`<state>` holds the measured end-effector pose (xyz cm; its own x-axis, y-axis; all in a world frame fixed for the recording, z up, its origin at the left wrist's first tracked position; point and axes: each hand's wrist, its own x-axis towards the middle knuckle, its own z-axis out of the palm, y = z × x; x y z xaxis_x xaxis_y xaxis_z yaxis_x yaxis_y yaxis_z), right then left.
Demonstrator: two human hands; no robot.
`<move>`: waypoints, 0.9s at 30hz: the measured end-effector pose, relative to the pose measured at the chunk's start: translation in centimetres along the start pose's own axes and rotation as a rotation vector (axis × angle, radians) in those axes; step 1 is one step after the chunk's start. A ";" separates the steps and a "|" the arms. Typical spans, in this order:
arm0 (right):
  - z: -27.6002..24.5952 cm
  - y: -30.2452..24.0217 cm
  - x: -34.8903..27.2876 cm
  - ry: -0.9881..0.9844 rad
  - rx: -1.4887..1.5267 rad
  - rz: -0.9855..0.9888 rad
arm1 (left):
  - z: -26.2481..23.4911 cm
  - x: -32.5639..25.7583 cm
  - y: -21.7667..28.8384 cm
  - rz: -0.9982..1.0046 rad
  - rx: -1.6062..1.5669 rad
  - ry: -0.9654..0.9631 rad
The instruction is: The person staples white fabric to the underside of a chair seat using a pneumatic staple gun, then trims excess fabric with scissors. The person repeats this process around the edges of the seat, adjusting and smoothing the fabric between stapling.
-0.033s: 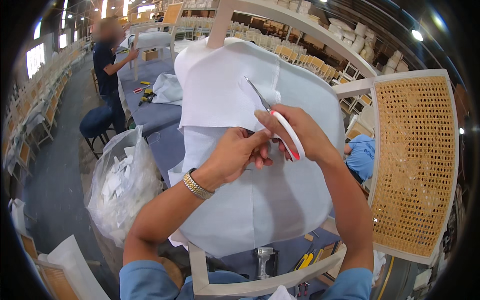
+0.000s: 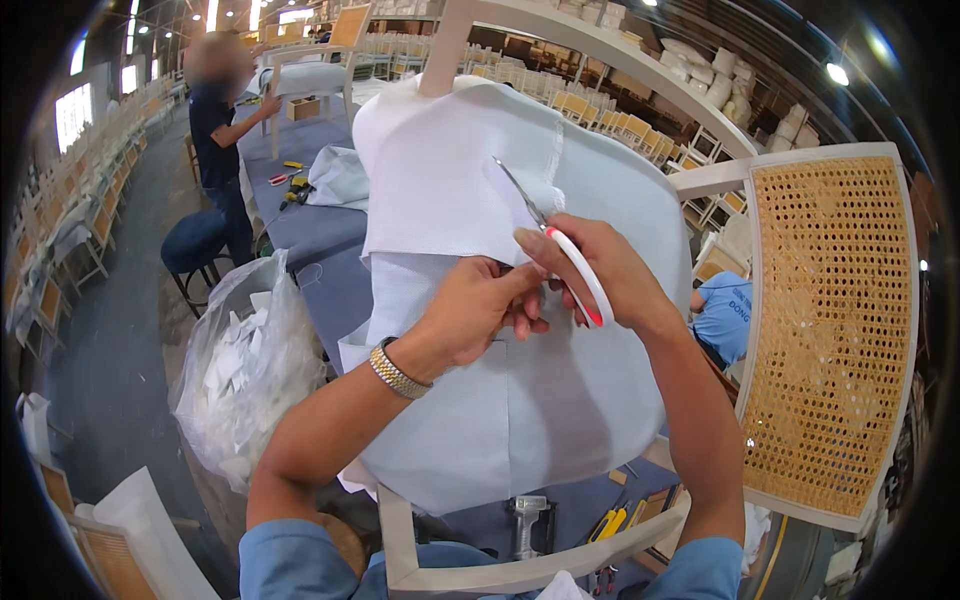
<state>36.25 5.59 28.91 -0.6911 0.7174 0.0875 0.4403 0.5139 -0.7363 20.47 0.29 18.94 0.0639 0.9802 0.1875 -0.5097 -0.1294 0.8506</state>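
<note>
My right hand (image 2: 600, 265) is closed on a pair of scissors (image 2: 525, 195) with white and red handles. Their blades look closed and point up and away, over the white fabric (image 2: 440, 180). My left hand (image 2: 475, 305), below a wristwatch, is closed in a pinch at the lower edge of that fabric, its fingertips close to my right hand's. What lies between the fingertips is partly hidden. Under both hands is a chair seat (image 2: 590, 400) covered in pale cloth, set in a light wooden chair frame (image 2: 440, 575); a woven cane back (image 2: 830, 330) stands at the right.
A clear plastic bag (image 2: 245, 390) of white scraps hangs at the left. Below the seat, a staple gun (image 2: 530, 525) and a yellow-handled tool (image 2: 610, 520) lie on the blue-grey table (image 2: 320, 235). One person (image 2: 215, 140) works at the far left; another in blue (image 2: 722, 310) is at the right.
</note>
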 end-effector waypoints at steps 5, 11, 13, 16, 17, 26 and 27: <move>-0.5 -1.0 0.8 -0.041 0.038 0.020 | 1.0 -1.2 2.6 -0.068 0.134 -0.009; -0.7 -0.4 1.4 -0.049 0.049 -0.004 | 0.3 -5.1 7.0 0.409 1.221 0.139; -0.8 -1.1 1.3 -0.052 0.068 0.020 | -1.8 -2.1 7.9 0.775 1.496 0.385; -0.6 -1.7 1.4 -0.063 0.090 0.016 | -4.1 -0.2 7.1 1.113 1.759 0.606; -0.5 -1.3 1.5 -0.064 0.109 0.014 | -4.1 -0.2 5.8 1.069 1.782 0.524; 0.6 -0.5 2.0 0.037 -0.014 -0.057 | -3.5 -1.6 3.8 0.948 1.876 0.336; 0.6 -0.6 2.0 0.033 -0.007 -0.044 | -3.5 -1.7 3.8 0.955 1.873 0.337</move>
<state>34.26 6.43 29.06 -0.6907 0.7090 0.1421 0.4137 0.5486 -0.7266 15.42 -1.30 20.14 0.1420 0.4940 0.8578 0.9730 -0.2290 -0.0292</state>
